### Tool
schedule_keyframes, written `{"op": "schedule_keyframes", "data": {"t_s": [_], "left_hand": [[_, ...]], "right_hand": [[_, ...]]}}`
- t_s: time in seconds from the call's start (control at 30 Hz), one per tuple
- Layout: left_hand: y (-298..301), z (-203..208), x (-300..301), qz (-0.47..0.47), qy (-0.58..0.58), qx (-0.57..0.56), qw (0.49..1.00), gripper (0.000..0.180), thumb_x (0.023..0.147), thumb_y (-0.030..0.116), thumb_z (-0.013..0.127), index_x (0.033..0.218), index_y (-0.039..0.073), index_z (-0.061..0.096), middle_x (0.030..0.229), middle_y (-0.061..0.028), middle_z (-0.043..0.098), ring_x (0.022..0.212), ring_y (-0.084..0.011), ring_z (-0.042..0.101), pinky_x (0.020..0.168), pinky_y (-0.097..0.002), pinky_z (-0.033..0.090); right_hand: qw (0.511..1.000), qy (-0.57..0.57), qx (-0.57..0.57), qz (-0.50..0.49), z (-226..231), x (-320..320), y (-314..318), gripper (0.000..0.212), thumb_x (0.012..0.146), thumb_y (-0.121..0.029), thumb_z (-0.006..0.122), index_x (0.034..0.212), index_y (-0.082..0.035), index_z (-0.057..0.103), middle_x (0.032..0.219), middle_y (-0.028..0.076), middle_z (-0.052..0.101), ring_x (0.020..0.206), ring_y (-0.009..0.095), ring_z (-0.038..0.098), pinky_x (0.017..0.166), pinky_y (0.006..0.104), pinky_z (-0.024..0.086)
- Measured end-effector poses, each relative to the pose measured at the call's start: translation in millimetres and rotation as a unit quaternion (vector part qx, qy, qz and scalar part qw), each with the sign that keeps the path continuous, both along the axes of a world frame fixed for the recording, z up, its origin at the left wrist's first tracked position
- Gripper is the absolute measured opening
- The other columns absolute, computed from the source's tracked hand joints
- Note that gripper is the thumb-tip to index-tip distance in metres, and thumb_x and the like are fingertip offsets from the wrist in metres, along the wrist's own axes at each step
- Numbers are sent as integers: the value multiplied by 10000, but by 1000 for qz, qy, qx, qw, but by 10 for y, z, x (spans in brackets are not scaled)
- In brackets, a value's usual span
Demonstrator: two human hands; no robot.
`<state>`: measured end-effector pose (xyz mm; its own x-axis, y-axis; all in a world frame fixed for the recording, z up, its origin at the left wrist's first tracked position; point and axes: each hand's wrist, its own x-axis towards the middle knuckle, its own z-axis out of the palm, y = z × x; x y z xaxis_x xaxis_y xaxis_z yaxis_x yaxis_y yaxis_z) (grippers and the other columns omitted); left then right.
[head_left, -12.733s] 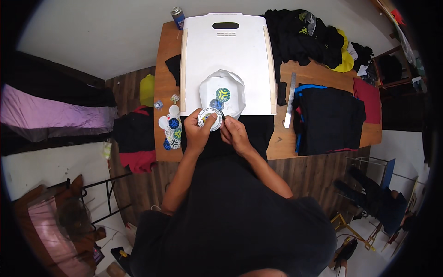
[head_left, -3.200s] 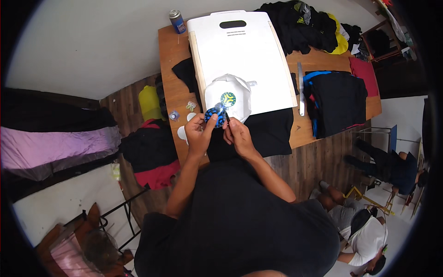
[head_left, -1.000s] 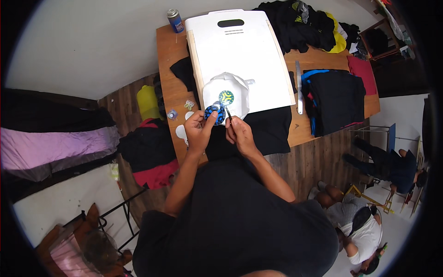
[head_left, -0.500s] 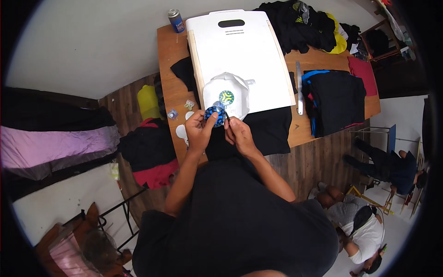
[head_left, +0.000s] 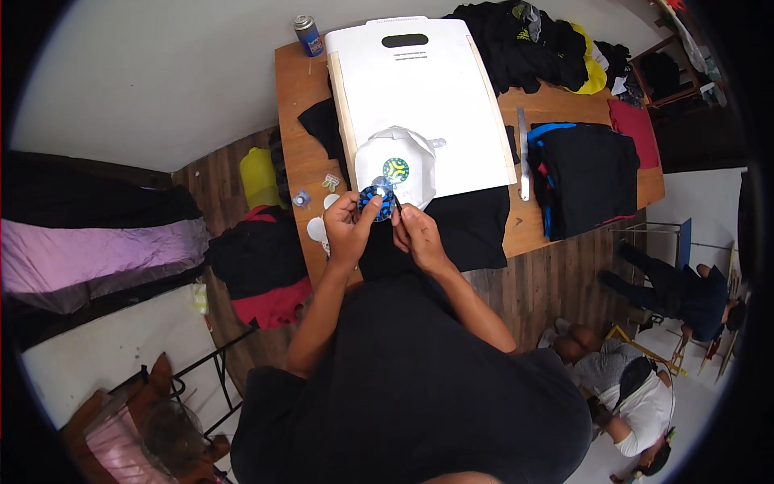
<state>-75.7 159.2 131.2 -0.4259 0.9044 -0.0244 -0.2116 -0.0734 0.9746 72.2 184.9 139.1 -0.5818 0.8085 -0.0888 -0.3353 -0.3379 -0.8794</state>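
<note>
My left hand (head_left: 351,230) pinches a round blue-and-black emblem (head_left: 374,205) between thumb and fingers. At the emblem's right edge, my right hand (head_left: 420,238) is closed on a slim dark tool (head_left: 397,206) whose kind I cannot make out. Just beyond both hands, a crumpled whitish piece (head_left: 415,153) lies on the white board (head_left: 427,97). On it shows a round green-and-yellow emblem (head_left: 395,170), next to a shiny clear spot. Black fabric (head_left: 468,230) spreads under the board and below my right hand.
White discs (head_left: 317,230) lie left of my hands. A steel ruler (head_left: 524,153) and folded dark garments (head_left: 584,181) are on the right. A spray can (head_left: 307,36) stands at the far left corner. One person (head_left: 637,379) is at lower right, another (head_left: 685,294) farther off.
My hands and the emblem stay almost where they were. The person at lower right has shifted slightly.
</note>
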Motion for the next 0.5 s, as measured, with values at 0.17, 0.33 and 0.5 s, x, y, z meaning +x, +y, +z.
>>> {"op": "schedule_keyframes", "data": {"t_s": [0.17, 0.33, 0.5], "left_hand": [[-1, -18, 11, 1, -10, -5, 1000, 130, 876, 65, 693, 775, 19, 624, 696, 47, 589, 596, 14, 472, 532, -154, 324], [-13, -38, -10, -28, -18, -42, 999, 123, 879, 72, 690, 788, 14, 631, 709, 41, 599, 610, 11, 482, 541, -155, 333], [-53, -43, -41, -24, -15, -15, 999, 83, 889, 62, 672, 845, 3, 634, 762, 19, 619, 673, -14, 529, 613, -172, 390]], "right_hand": [[1000, 4, -10, -7, -7, -17, -14, 345, 1055, -328, 354, 913, -45, 491, 567, -29, 317, 469, 61, 280, 453, 222, 288], [999, 42, -2, -15, -27, -11, -9, 349, 1054, -333, 355, 916, -44, 494, 564, -29, 316, 469, 59, 279, 456, 220, 291], [999, 13, -26, -36, -14, -25, 17, 327, 1049, -315, 373, 955, -35, 512, 552, -35, 316, 458, 58, 278, 446, 221, 288]]}}
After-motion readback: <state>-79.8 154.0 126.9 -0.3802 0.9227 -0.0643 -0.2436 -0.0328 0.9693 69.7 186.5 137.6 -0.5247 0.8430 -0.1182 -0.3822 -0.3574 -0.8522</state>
